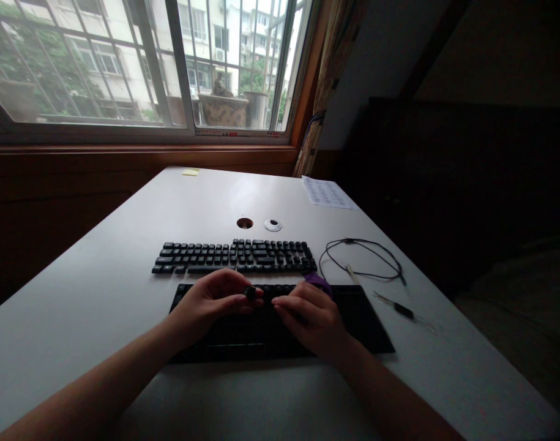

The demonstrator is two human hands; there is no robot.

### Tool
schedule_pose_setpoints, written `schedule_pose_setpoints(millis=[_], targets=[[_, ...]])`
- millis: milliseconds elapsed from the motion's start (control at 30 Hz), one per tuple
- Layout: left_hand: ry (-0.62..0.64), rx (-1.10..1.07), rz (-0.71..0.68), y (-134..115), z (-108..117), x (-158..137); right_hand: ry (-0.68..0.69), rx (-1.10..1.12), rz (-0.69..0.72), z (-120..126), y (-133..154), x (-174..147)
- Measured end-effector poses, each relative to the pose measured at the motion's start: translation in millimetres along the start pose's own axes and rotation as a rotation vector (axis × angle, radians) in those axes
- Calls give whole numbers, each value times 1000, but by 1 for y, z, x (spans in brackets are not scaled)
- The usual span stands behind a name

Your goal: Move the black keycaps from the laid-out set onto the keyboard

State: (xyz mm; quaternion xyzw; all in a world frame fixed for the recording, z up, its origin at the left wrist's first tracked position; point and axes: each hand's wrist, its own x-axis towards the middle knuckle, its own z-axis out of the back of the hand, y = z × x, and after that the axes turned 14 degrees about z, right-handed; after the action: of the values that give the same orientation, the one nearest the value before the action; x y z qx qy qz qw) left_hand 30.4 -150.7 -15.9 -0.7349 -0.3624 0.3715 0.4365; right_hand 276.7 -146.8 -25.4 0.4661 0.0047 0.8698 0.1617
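My left hand [218,298] pinches a small black keycap [250,292] between thumb and fingertips, above the keyboard base. Just to its right, my right hand [309,312] has its fingers curled, thumb and index together. A purple cloth [319,282] sticks out from the far side of that hand, mostly hidden by it. Beneath both hands lies a black keyboard base [366,321], partly covered by them and too dark to make out in detail. Loose black keycaps [206,252] stand in keyboard-like rows just beyond it, with a few gaps at the right.
On the white table [100,275], a coiled black cable [376,275] lies to the right. Near it is a wire keycap puller [403,310] with a black handle. Farther back are a round hole [245,223], a white ring-shaped cover [273,225], a printed sheet [328,193] and yellow notes [190,172].
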Motion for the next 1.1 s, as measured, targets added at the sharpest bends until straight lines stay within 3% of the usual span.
schedule_pose_setpoints(millis=[200, 333, 600, 1100], targets=[[-3, 96, -26, -1, 3, 0, -4, -3, 7, 0, 1, 2], [-30, 277, -152, -4, 4, 3, 0, 0, 12, 1, 1, 2], [0, 371, -305, 8, 7, 11, 24, 25, 5, 0, -1, -1], [-40, 519, -352, 13, 16, 17, 50, 15, 3, 0, -2, -2]])
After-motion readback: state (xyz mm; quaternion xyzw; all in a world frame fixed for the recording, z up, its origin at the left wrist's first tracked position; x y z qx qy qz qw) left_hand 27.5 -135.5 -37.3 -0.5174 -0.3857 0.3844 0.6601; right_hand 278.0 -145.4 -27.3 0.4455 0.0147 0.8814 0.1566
